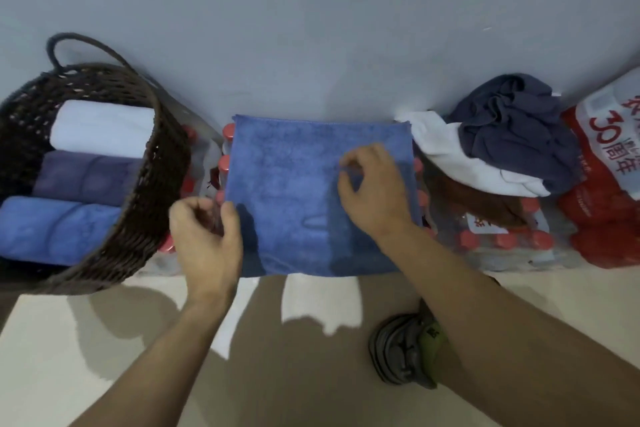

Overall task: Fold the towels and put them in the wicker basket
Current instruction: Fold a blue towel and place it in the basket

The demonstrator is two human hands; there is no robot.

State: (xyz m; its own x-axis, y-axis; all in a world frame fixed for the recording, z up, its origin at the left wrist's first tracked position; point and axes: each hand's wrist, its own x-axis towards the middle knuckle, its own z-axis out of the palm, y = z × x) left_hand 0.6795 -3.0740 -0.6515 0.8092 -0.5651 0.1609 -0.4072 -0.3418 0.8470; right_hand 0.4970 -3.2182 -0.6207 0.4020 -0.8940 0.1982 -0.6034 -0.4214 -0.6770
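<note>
Blue microfibre towel (298,191) lies flat on shrink-wrapped red-capped bottle packs (498,236), right of the dark brown wicker basket (138,218) holding three rolled towels (86,177). Left hand (207,239) pinches the towel's left edge; right hand (374,187) pinches the cloth near its right side.

Bare forearms (166,350), grey-green shoe (405,354)

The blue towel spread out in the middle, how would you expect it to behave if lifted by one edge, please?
The blue towel will probably sag limply; its front edge already drapes over the bottle packs. It looks thin, so likely light.
</note>
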